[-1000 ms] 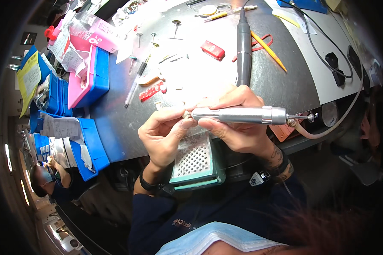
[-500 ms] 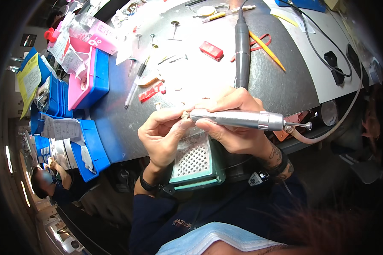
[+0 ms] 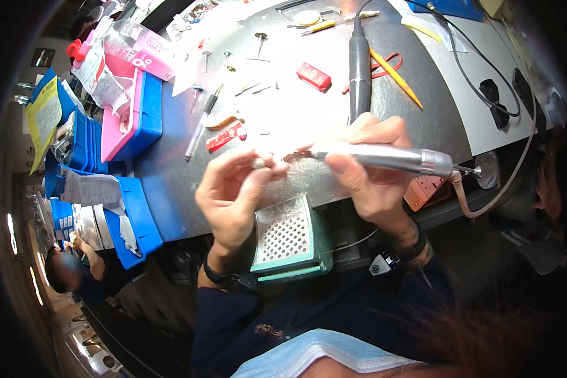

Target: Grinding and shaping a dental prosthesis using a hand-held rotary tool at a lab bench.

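Between the bent fingertips of my left hand (image 3: 228,198) sits a small pale piece (image 3: 259,162), too small to name. My right hand (image 3: 378,186) is wrapped round a silver rotary handpiece (image 3: 400,159), its tip end toward the left hand. A gap separates the handpiece from the pale piece. A hose (image 3: 461,198) runs from the handpiece's rear end. Below the hands, at the bench edge, is a green box with a perforated pale plate (image 3: 285,238).
On the metal bench (image 3: 183,183) lie a black handpiece (image 3: 359,72), a red block-shaped item (image 3: 314,77), a yellow pencil (image 3: 397,79) and a red torn wrapper (image 3: 225,137). Blue bins (image 3: 146,107) with papers stand left. A masked person (image 3: 75,268) sits at far left.
The handpiece has moved right and slightly up, away from the left hand. My left hand has shifted a little left, and the hands, close together before, are now apart.
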A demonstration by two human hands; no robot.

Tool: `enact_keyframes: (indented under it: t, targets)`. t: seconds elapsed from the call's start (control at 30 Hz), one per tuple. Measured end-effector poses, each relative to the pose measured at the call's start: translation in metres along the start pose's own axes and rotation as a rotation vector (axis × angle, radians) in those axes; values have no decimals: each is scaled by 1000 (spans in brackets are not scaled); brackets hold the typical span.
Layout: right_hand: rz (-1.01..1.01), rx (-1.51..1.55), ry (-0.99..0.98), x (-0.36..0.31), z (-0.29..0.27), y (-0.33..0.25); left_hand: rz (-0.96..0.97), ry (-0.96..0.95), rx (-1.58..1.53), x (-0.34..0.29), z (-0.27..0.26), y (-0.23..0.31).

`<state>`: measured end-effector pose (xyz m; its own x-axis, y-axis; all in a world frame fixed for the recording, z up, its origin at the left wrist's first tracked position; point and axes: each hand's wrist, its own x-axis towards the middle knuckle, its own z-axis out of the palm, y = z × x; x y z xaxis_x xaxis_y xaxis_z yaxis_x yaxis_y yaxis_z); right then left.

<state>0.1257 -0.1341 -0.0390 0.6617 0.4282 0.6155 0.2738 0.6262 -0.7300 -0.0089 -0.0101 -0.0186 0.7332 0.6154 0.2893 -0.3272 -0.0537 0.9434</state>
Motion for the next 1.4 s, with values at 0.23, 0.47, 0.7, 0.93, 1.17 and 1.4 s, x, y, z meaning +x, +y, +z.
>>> enact_keyframes:
  t: [0.23,0.47,0.7,0.93,1.17,1.4]
  targets:
    - [161,224,137,1,9,-2,172,-81,709,22,-18,19]
    - [244,127,142,-2,9,1,202,-196,1089,31,8,15]
    - [220,-9,93,-3,9,3,-56,-170,943,31,15,13]
    - [246,41,110,-5,9,4,-46,-236,931,27,14,16]
    - [238,-10,102,-3,11,4,107,-238,1007,19,8,18]
    - [242,-86,85,-4,10,4,76,-121,924,15,-2,7]
